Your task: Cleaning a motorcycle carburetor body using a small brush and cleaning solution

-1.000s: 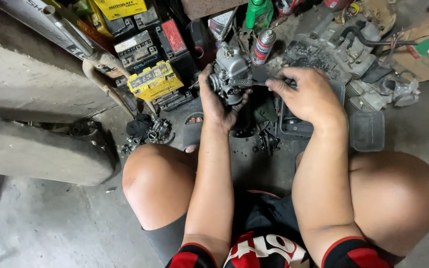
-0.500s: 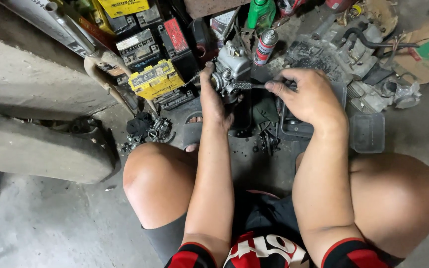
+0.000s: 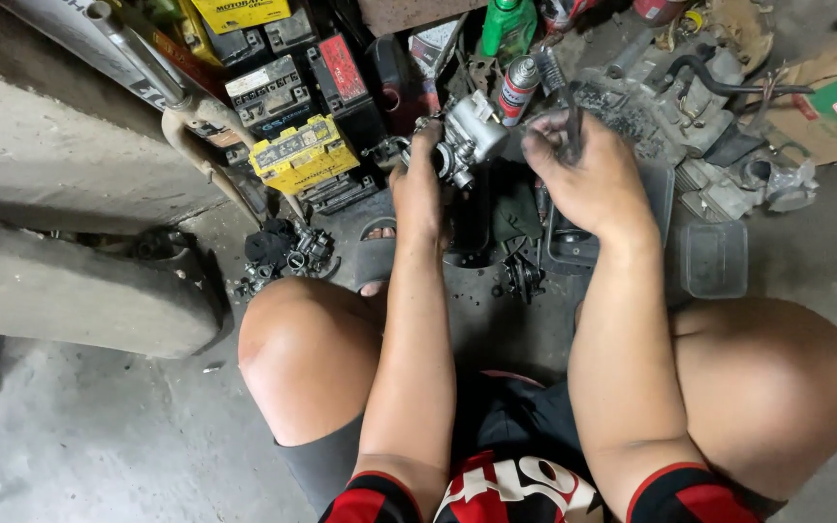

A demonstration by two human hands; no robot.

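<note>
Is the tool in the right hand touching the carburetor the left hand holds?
Apart. Head view: right hand holds dark tool upright, clear of carburetor in left hand.

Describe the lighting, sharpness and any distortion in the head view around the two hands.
Head view: soft, even daylight, no harsh glare; the left hand gripping the silver carburetor is fairly sharp; the right hand with its thin dark tool is slightly motion-blurred; wide-angle lens bends the edges, enlarging the knees; shadow pools beneath the legs.
</note>
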